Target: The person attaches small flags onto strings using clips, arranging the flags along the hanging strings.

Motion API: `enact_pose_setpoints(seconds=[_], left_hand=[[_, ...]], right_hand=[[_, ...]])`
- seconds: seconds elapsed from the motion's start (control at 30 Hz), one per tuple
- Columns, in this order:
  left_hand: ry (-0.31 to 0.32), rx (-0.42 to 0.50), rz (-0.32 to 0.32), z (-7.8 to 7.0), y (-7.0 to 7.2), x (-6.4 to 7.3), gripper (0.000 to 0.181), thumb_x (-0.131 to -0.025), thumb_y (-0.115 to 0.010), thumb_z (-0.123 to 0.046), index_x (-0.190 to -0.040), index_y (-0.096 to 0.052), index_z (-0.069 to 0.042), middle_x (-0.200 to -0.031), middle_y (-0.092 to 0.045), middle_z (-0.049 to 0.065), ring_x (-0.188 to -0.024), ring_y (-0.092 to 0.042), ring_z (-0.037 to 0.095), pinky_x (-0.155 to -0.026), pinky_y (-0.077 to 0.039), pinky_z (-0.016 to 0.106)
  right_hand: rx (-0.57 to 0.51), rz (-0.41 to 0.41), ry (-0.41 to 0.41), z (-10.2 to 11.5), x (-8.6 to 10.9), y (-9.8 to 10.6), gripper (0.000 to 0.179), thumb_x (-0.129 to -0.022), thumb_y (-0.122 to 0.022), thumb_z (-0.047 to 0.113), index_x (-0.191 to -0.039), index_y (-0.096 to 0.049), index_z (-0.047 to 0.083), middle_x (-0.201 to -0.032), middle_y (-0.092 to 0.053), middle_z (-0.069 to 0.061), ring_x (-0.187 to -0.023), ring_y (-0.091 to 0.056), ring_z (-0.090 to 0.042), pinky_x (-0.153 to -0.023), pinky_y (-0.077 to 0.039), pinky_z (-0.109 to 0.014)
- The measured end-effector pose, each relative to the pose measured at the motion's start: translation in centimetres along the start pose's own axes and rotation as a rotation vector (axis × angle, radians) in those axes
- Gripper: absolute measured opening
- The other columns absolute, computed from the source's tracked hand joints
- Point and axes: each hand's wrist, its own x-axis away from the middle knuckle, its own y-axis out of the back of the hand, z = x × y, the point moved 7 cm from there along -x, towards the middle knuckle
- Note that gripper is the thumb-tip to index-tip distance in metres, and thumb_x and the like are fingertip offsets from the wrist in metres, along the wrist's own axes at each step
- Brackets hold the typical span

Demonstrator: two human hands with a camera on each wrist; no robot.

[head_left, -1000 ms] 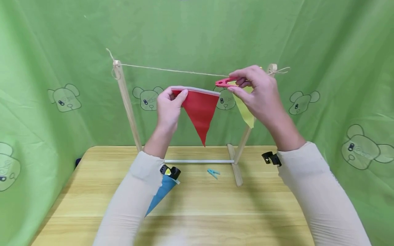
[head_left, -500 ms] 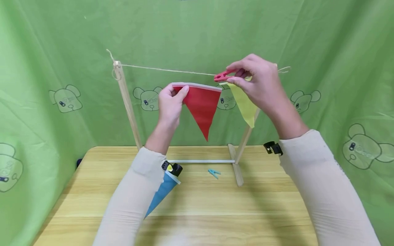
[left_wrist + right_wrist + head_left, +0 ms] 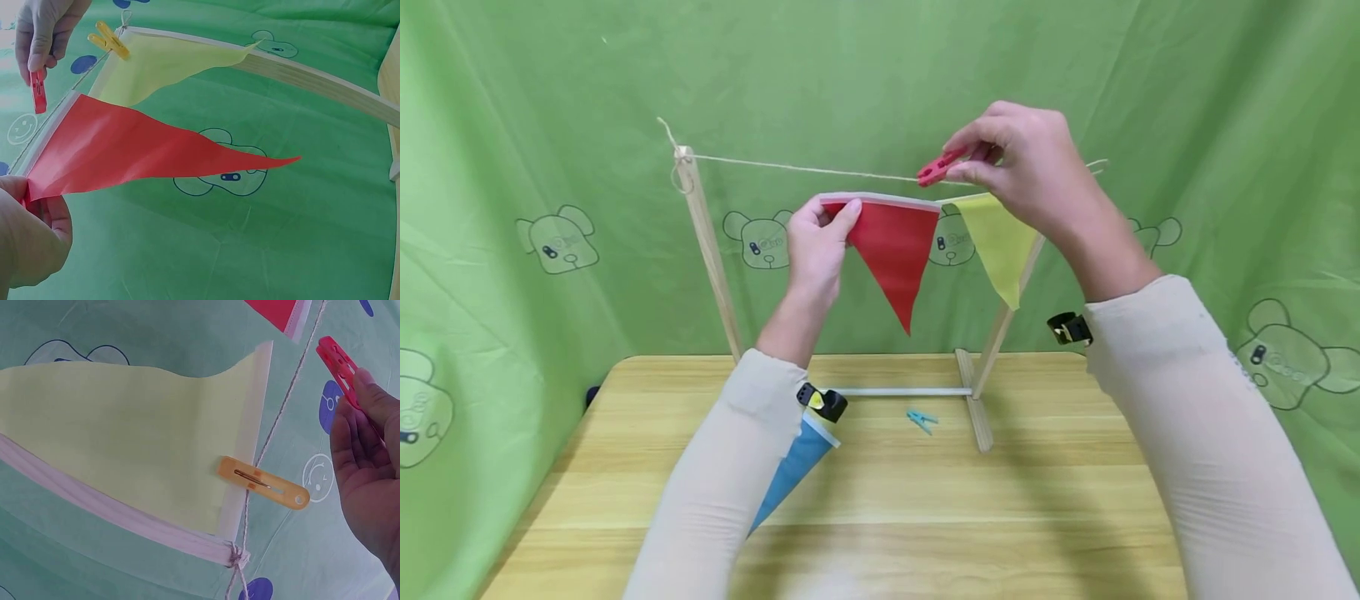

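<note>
My left hand (image 3: 816, 254) pinches the upper left corner of a red triangular pennant (image 3: 895, 250), thumb in front. The pennant's white top edge sits just under the string (image 3: 790, 167), its point hanging down. Between the thumb and fingers of my right hand (image 3: 1018, 162) is a red clothespin (image 3: 934, 169), its nose at the string above the pennant's right corner. In the right wrist view the clothespin stands apart from the string. Beside the red pennant hangs a yellow pennant (image 3: 1000, 242), fastened to the string by an orange-yellow clothespin (image 3: 262, 481).
Wooden posts (image 3: 707, 242) hold the string at both ends, joined low by a white rod (image 3: 902, 392). A light-blue clothespin (image 3: 921, 421) lies on the wooden table (image 3: 962, 525). A blue pennant (image 3: 797, 467) is partly behind my left sleeve. Green cloth (image 3: 880, 75) surrounds the table.
My right hand has risen with the red clothespin, uncovering more of the yellow pennant. My left hand has lifted the red pennant slightly, closer to the string.
</note>
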Motion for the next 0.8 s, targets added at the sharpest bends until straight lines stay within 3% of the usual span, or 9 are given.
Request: enact_pose_setpoints(seconds=[0.8], left_hand=[[-0.039,0.024,-0.042,-0.1,-0.7,-0.2,0.012,-0.093,-0.074,0.0,-0.104,-0.071,0.002,-0.088,-0.065,0.006,-0.078,-0.062,0.016,-0.07,-0.058,0.023]], right_hand=[[0.047,0.187,-0.04,0.1,-2.2,-0.9,0.019,-0.096,-0.074,0.02,-0.111,-0.079,0.01,-0.104,-0.069,-0.006,-0.088,-0.058,-0.017,-0.074,-0.047,-0.024]])
